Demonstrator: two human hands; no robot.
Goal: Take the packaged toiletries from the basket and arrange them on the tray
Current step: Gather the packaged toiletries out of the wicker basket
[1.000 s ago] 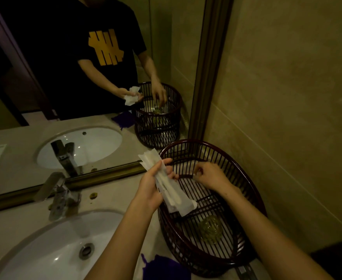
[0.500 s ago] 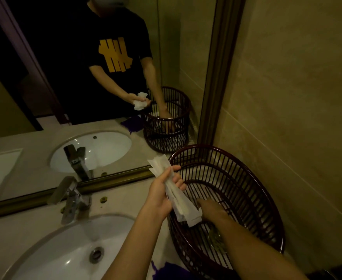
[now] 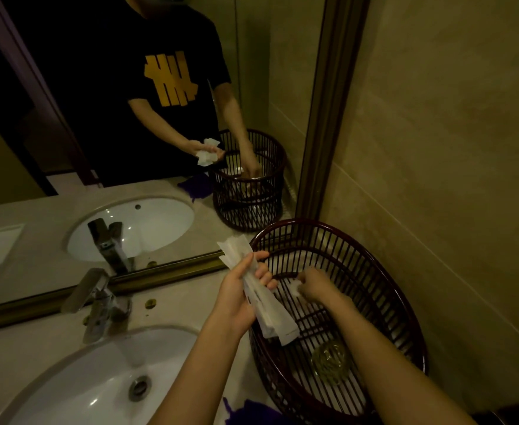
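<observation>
Left hand [image 3: 239, 297], closed in a fist around a sheaf of long white packets [image 3: 261, 297], thumb across the front and fingers curled behind; packets slanting from far-left above the knuckles to near-right below the palm, lower ends hanging just over the left rim of the basket. Right hand [image 3: 315, 285], inside the dark slatted basket [image 3: 384, 289], fingers pinched together on a small white packet [image 3: 295, 289], raised off the basket floor and close to the left hand's knuckles. On the basket floor, nearer the camera, a rounded clear glassy object [image 3: 331, 361], too dim to identify, possibly a wrapped item. Basket standing on the pale counter [image 3: 175, 305] in the right corner, against the tiled wall [image 3: 436, 148] and the mirror frame [image 3: 328, 118]. To the left, a white sink [image 3: 98, 384] with a metal faucet [image 3: 98, 305]. Near edge, beside the basket, a purple patch [image 3: 252, 414], mostly cut off. In the mirror, both hands and basket repeated.
</observation>
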